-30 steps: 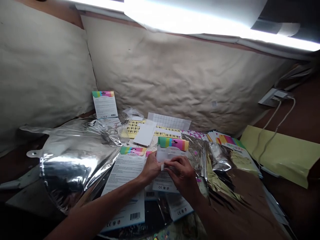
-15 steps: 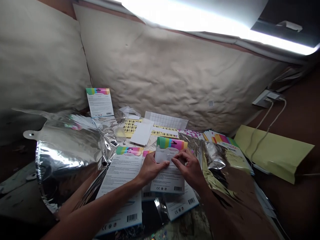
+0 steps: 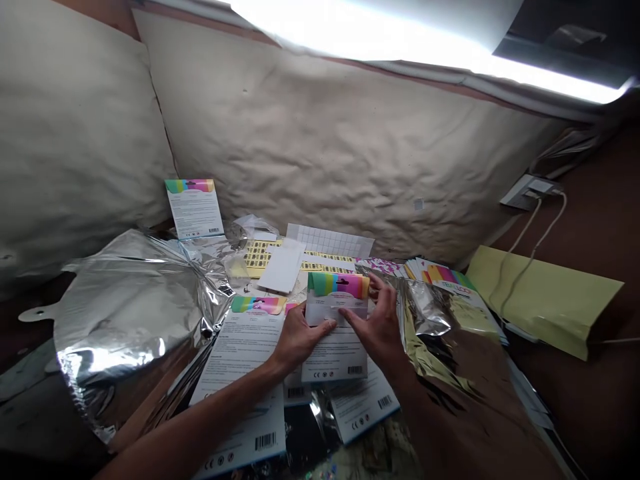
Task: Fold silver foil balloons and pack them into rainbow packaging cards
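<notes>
A white card packet (image 3: pixel 334 357) with a rainbow-striped top and a hang hole is held up in front of me, its printed back facing me. My left hand (image 3: pixel 300 333) grips its left edge, thumb lying on the front. On the other side, my right hand (image 3: pixel 377 320) has its thumb pressed on the packet's middle and its fingers behind the upper right edge. Beneath lie more such packets: a large one (image 3: pixel 240 373) at the left and another (image 3: pixel 367 403) partly covered at the lower right.
Silver foil (image 3: pixel 125 300) bulges at the left, with more foil (image 3: pixel 480 373) at the right. Behind are yellow barcode sticker sheets (image 3: pixel 257 253), a white card (image 3: pixel 283 267) and a packet (image 3: pixel 194 208) leaning on the wall. Cables hang from a socket box (image 3: pixel 530 192) above yellow paper (image 3: pixel 545 297).
My right hand's fingers have moved from a pinch over the packet's front to behind its upper right edge. The left hand keeps its grip. The foil at the left has spread out leftward.
</notes>
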{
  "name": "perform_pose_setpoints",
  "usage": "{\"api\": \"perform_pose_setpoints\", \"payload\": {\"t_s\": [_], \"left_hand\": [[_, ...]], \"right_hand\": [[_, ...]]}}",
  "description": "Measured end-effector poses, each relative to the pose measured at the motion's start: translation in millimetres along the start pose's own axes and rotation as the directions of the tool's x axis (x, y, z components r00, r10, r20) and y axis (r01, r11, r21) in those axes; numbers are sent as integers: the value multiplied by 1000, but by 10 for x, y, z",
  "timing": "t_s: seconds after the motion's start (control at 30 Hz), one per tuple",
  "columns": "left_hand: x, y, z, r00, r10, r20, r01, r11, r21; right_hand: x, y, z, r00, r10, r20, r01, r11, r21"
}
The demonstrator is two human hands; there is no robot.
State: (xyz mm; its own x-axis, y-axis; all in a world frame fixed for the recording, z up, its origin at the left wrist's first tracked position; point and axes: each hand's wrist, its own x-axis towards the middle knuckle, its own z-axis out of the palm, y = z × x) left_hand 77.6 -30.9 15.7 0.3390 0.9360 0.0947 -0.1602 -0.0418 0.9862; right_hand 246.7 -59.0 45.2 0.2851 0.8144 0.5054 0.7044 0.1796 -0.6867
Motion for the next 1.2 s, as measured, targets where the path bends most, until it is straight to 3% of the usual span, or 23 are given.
{"api": "perform_pose_setpoints", "payload": {"t_s": [0.07, 0.17, 0.33, 0.43, 0.53, 0.6, 0.7, 0.87, 0.93, 1.03, 1.07, 1.13, 1.2], "left_hand": [[-13, 19, 6, 1000, -24, 15, 25, 999, -47], [-22, 56, 11, 998, -61, 26, 63, 993, -100], [-20, 81, 5, 984, -177, -14, 170, 961, -219], [-6, 59, 0, 973, -229, 31, 226, 914, -337], [37, 52, -14, 950, -273, 151, 312, 839, -445], [77, 74, -34, 950, -252, 185, 310, 828, -467], [146, 120, -70, 974, -185, 132, 224, 884, -411], [245, 147, -95, 982, -179, 64, 190, 892, -411], [221, 178, -97, 983, -175, -57, 145, 928, -343], [39, 303, -89, 967, -57, -248, 36, 996, -88], [-57, 360, -78, 974, -10, -227, 0, 999, -45], [-269, 477, -40, 996, 48, -80, -58, 991, -123], [-461, 569, 3, 999, 49, -5, -49, 957, -286]], "right_hand": [[37, 74, -4, 989, 131, 67, -143, 964, 226], [43, 91, 13, 936, 225, 271, -333, 812, 479], [-15, -27, 34, 945, 220, 241, -319, 780, 539], [-23, -31, 20, 916, 255, 309, -398, 673, 624], [3, 39, 1, 889, 269, 371, -458, 550, 699], [33, 81, -14, 848, 295, 440, -530, 462, 711], [69, 52, -63, 811, 317, 492, -585, 394, 709], [-8, -255, -235, 833, 132, 537, -532, 456, 713], [-79, -380, -287, 835, 91, 543, -498, 546, 674], [-186, -502, -257, 925, 84, 370, -305, 744, 594], [-223, -532, -211, 957, 63, 283, -211, 819, 534], [-311, -600, -84, 988, -52, 148, -6, 930, 367], [-420, -700, 41, 955, -265, 135, 229, 945, 234]]}}
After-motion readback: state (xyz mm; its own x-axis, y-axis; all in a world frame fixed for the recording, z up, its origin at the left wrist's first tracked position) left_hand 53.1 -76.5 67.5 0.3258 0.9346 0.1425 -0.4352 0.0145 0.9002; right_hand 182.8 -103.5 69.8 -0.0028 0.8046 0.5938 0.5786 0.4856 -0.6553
